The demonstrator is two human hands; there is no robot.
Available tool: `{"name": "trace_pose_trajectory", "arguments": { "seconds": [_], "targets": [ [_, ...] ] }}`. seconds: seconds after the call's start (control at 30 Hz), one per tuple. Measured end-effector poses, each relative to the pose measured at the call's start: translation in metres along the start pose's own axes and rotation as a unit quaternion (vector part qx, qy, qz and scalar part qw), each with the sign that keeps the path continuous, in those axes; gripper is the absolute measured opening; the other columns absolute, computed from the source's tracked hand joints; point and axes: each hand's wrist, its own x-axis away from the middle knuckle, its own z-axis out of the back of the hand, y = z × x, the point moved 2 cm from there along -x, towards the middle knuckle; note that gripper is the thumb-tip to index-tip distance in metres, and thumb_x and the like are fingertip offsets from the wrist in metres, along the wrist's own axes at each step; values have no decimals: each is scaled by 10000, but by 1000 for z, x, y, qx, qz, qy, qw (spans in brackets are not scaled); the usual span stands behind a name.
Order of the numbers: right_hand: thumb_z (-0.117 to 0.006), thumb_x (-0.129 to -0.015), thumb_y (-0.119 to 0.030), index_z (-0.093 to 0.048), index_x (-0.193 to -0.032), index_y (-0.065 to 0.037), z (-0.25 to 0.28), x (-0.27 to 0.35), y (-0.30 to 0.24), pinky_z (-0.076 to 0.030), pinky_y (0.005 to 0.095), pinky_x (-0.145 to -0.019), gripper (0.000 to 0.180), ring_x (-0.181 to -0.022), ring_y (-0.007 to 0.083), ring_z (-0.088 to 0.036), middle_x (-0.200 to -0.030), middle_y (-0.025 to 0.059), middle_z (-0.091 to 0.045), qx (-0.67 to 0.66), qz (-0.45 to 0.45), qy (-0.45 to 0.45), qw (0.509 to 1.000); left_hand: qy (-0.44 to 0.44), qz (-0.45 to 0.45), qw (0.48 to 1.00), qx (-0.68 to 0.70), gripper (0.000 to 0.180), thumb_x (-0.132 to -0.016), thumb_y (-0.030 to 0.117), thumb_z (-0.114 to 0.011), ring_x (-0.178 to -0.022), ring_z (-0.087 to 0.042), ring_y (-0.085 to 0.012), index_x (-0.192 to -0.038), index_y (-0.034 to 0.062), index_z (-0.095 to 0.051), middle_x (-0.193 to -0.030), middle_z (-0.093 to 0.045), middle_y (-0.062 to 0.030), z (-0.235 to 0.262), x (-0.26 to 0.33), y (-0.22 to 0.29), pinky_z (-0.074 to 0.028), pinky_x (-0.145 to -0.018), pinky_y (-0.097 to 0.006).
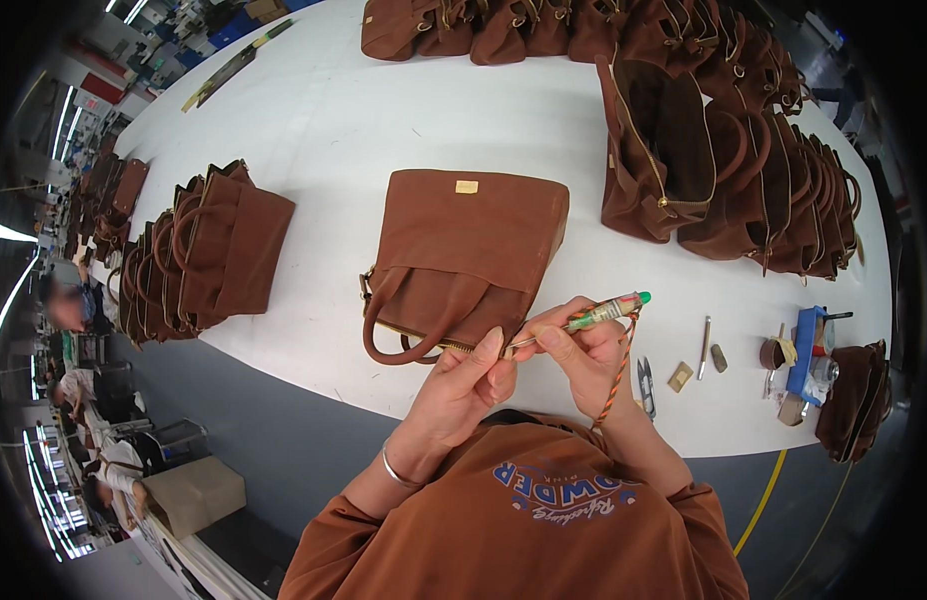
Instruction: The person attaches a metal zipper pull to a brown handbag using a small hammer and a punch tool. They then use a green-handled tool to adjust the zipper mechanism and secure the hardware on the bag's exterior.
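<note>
Head view: brown suede handbag (pixel 463 250) lies at the white table's (pixel 333 110) near edge; left hand (pixel 463 385) pinches its zipper edge, right hand (pixel 583 350) grips a green-capped pen (pixel 608 310) — a slip could mark the suede; small snips (pixel 645 385) lie right of the bag.

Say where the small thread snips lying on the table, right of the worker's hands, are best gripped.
Take the thread snips by the looped handle end, pinching across both arms from above. They lie flat on the white table, lengthwise toward the person, with bare table on both sides, so the right hand beside them seems best placed.
</note>
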Motion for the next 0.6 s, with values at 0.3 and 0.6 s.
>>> {"name": "trace_pose_trajectory", "arguments": {
  "seconds": [0.3, 0.6],
  "targets": [
    [-570, -954, -30, -594, -956, 46, 1, -3, -1, -546, 293, -793, 80, -832, 173, -686, -911, 124, -673, 15, -11, -6, 1000, -3, 0, 1000, 8, 333, -1043, 315, -437, -620, -383, -82, -815, 112, -570, -685, -469, 25, 5, -1, -3, -352, -582, -229],
    [-568, -955, -31, -581, -964, 42, 2, -3, 1, -543, 290, -789, 74, -834, 181, -692, -916, 128, -673, 14, -17, -13, 1000, 5, 9, 1000, -1, 350, -1040, 330, -442, -623, -381, -81, -841, 78, -583, -690, -463, 29, 0, -1, 0, -340, -582, -227]
  ]
}}
